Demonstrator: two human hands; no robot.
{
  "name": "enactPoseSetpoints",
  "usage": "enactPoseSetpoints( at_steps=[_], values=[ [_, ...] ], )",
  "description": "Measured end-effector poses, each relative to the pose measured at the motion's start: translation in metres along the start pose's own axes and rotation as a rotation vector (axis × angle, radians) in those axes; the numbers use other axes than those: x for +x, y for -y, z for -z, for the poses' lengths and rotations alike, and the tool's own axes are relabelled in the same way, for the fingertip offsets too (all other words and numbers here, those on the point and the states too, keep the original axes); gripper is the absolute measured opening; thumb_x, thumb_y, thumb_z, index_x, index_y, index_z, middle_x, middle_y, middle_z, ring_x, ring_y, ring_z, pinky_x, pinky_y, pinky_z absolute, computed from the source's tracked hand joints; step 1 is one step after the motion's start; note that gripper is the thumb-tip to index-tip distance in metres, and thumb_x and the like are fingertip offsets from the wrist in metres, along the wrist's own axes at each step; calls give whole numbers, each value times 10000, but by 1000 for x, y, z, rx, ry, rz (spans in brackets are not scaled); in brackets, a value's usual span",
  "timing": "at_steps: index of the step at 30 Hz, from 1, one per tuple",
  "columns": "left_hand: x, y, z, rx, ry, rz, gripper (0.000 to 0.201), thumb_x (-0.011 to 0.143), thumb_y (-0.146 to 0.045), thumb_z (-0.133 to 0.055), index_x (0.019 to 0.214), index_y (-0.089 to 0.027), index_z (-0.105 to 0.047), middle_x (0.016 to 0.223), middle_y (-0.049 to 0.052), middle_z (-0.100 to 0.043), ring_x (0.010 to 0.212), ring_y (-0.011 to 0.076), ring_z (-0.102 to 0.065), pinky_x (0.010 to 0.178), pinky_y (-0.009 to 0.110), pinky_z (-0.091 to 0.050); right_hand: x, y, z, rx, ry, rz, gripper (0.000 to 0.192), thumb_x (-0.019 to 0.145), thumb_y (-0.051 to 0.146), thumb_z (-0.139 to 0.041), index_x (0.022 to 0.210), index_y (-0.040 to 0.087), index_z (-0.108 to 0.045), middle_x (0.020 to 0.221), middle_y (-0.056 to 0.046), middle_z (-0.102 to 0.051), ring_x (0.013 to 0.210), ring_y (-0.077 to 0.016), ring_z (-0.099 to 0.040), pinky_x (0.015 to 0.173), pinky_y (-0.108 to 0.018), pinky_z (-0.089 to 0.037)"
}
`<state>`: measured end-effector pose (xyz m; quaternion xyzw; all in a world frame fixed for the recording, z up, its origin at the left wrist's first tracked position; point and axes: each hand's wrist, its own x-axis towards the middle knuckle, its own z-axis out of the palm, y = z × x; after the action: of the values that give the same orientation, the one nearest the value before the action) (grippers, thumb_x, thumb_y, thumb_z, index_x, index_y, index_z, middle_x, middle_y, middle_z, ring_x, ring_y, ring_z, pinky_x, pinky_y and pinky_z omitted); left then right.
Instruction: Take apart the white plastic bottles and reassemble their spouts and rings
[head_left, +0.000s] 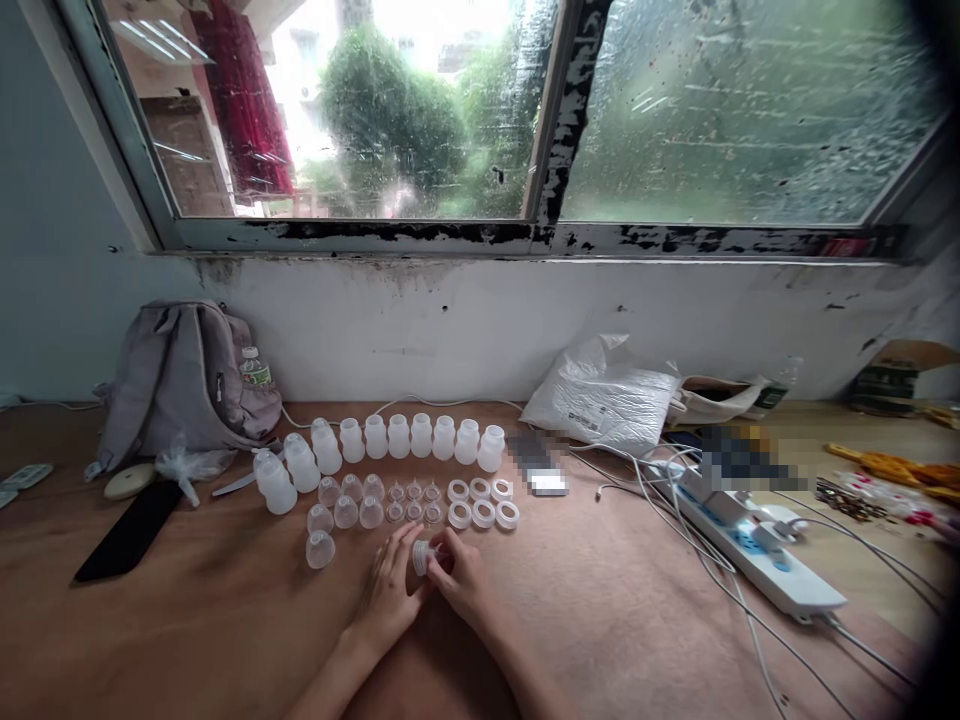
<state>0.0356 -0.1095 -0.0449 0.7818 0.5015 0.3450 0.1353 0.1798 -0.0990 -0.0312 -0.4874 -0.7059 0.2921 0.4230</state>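
At the far left of the brown wooden bench [187, 620] we see a grey fabric backpack [176, 375] leaning on the wall, with a flat black phone [129, 530] lying in front of it. To its right, a curved row of small white plastic bottles [375, 440] runs along the bench, and nearer to us sit the clear dome-shaped caps [341, 512] and then the white plastic rings [481, 503].

Below these rows, our left hand [390, 590] and right hand [461, 580] meet over the bench. Between their fingertips sits a small white ribbed plastic piece [422, 556], round and short, pale and slightly translucent. Each grip is closed on it, the left from the left side and the right from the right, and it is held just above the bench, close in front of the rings.

Further right lie a crumpled white plastic bag [600, 395] and a white power strip [757, 555] with tangled cables.
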Motion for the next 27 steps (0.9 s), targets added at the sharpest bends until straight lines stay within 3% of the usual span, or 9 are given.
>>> enactPoseSetpoints(
  at_steps=[5, 14, 18, 22, 27],
  values=[
    [2, 5, 0, 0, 9, -32, 369, 719, -244, -550, 1087, -243, -521, 1040, 71, -609, 973, 231, -548, 860, 399, -426, 0, -2, -6, -15, 28, 46, 115, 659, 112, -429, 726, 199, -465, 561, 46, -490, 496, -94, -438, 494, -186, -353],
    [-4, -1, 11, 99, 7, -26, 337, 697, -229, -576, 1033, -230, -542, 1006, 42, -632, 952, 212, -542, 864, 384, -367, -2, 4, -7, -126, 13, 135, 170, 593, 104, -419, 729, 202, -443, 607, 34, -480, 549, -109, -432, 553, -198, -360],
    [-11, 4, 18, 178, -2, 88, 295, 696, -318, -593, 974, -225, -557, 960, 38, -631, 910, 215, -544, 825, 379, -373, -1, 4, -2, -150, -62, 131, 151, 607, 116, -420, 723, 204, -462, 618, 25, -511, 561, -116, -455, 563, -205, -372],
    [-19, 13, 27, 312, -108, 181, 292, 707, -316, -584, 991, -251, -562, 1041, 54, -599, 1012, 243, -493, 873, 401, -338, 1, -1, 4, -156, -158, 81, 121, 687, 189, -424, 791, 192, -486, 586, 30, -480, 534, -123, -462, 537, -219, -374],
    [-24, 18, 31, 524, -277, 313, 264, 753, -313, -518, 997, -236, -580, 1247, 115, -455, 1153, 312, -364, 930, 506, -255, 0, -10, 1, -166, -143, 68, 156, 695, 256, -478, 834, 199, -518, 631, 22, -506, 566, -135, -490, 549, -233, -384]
  ],
)
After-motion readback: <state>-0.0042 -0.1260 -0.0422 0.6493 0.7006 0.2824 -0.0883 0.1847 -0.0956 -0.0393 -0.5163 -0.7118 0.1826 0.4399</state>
